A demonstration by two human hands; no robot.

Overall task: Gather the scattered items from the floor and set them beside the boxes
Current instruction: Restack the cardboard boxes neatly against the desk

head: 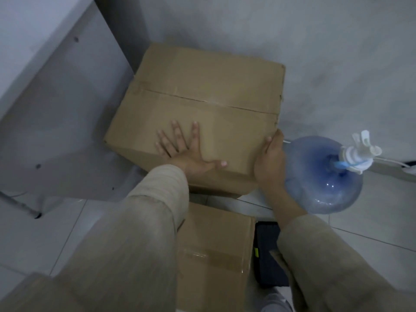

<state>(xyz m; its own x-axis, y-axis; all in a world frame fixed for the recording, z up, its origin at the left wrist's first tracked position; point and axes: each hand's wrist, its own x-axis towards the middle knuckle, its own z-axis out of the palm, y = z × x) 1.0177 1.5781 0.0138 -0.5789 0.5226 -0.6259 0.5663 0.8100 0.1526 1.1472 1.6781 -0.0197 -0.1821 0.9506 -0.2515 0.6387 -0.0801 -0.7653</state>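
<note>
Right now 2 boxes fill the corner: the large box [198, 113] sits far, against the wall, and the small box [213, 255] lies near, on the tiled floor [371, 210]. The left hand [186, 152] presses flat and spread on the large box's top; the right hand [269, 163] wraps its right edge. A blue water jug [322, 176] stands just right. What may be a dark item [267, 255] lies beside the small box. This looks like squaring up the boxes; next, gathering calls for freeing both hands.

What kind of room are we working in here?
Probably a storage corner of an office or home: taped cardboard boxes on a tiled floor, a blue water jug with a pump against a bare wall.
</note>
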